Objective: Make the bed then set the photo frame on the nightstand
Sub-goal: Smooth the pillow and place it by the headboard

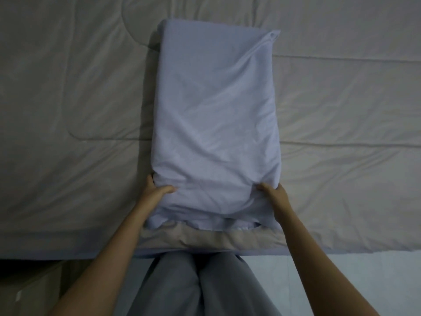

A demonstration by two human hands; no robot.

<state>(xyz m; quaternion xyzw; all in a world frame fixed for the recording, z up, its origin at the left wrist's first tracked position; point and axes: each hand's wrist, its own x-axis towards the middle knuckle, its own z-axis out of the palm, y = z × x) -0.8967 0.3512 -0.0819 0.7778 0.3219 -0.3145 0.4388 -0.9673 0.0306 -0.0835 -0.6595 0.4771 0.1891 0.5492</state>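
A pale blue pillow (216,115) in a loose pillowcase lies lengthwise on the beige quilted bedcover (68,99), its far end pointing away from me. My left hand (157,190) grips the near left corner of the pillow, thumb on top. At the near right corner, my right hand (273,192) pinches the pillowcase fabric. The open end of the pillowcase bunches at the bed's near edge between my wrists. No photo frame or nightstand is in view.
The bed's near edge (68,249) runs across the lower part of the view. My legs in grey trousers (205,286) stand against it. Pale floor (341,274) shows at the lower right, a darker patch at the lower left.
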